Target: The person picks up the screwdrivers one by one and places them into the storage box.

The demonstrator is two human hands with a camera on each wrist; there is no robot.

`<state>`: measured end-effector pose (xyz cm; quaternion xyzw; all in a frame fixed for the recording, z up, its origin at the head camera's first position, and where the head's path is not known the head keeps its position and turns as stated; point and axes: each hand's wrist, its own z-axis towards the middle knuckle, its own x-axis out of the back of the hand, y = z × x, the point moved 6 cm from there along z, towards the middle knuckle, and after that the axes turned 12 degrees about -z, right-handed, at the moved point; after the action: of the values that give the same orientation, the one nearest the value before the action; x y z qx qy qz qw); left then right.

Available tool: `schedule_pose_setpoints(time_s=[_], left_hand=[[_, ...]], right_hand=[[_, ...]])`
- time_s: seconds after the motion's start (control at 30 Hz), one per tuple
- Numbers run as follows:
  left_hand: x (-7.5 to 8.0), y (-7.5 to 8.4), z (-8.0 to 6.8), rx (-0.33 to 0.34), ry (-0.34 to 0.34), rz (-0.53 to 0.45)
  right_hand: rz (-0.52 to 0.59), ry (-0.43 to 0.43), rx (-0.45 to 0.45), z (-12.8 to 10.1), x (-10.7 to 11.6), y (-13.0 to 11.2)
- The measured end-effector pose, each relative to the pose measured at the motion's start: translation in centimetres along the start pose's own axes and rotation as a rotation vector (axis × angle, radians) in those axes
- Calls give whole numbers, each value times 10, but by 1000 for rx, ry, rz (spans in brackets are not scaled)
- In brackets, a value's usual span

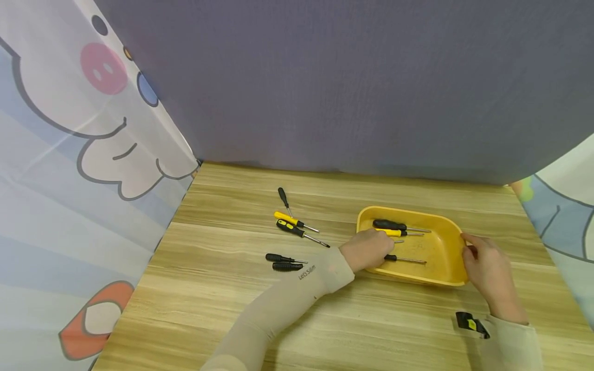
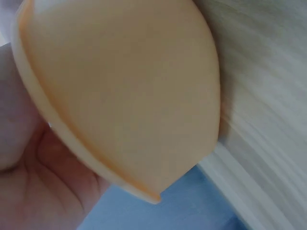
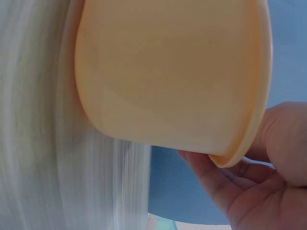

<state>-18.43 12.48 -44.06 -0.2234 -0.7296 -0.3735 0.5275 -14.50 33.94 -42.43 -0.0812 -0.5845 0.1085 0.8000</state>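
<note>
Mid-load: left hand [image 1: 366, 250] reaches over the near-left rim of the yellow tray [image 1: 445, 275], fingers curled down on the black-handled screwdriver [image 1: 405, 259] lying in it; whether it still pinches it I can't tell. Right hand [image 1: 487, 268] steadies the tray's right rim, fingers curled round the edge. Two more drivers lie in the tray, five loose screwdrivers [image 1: 297, 229] sit on the wooden table [image 1: 223, 288] well to its left. Next call, I'd judge: let go, lift clear of the rim, go left for the nearest one.

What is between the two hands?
In the head view, the yellow tray sits between the left hand and right hand, with screwdrivers inside.
</note>
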Motion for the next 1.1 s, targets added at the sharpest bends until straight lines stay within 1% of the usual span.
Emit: schedule_pose_setpoints(time_s=[0.1, 0.2, 0.33, 0.4, 0.5, 0.6, 0.73, 0.9, 1.1], left_hand=[[4, 1, -4, -3, 19, -11], [10, 3, -12, -25, 50, -10], [22, 5, -31, -62, 93, 2], [29, 5, -43, -64, 108, 16], [37, 3, -64, -39, 127, 24], [45, -2, -85, -14, 159, -2], [51, -10, -111, 10, 207, -12], [52, -21, -140, 63, 242, 11], [45, -36, -165, 114, 280, -3]], right_hand=[[2, -9, -2, 0, 0, 0], [6, -16, -2, -1, 0, -1], [8, -21, -4, -1, 0, -1], [8, -28, -6, -1, 0, -1], [5, -32, -7, -1, -1, 0], [-3, -17, -3, -1, -1, 1], [-5, 3, 4, -1, 0, 1], [-9, 0, -1, 0, 0, 2], [-10, -18, -10, 1, 0, 0]])
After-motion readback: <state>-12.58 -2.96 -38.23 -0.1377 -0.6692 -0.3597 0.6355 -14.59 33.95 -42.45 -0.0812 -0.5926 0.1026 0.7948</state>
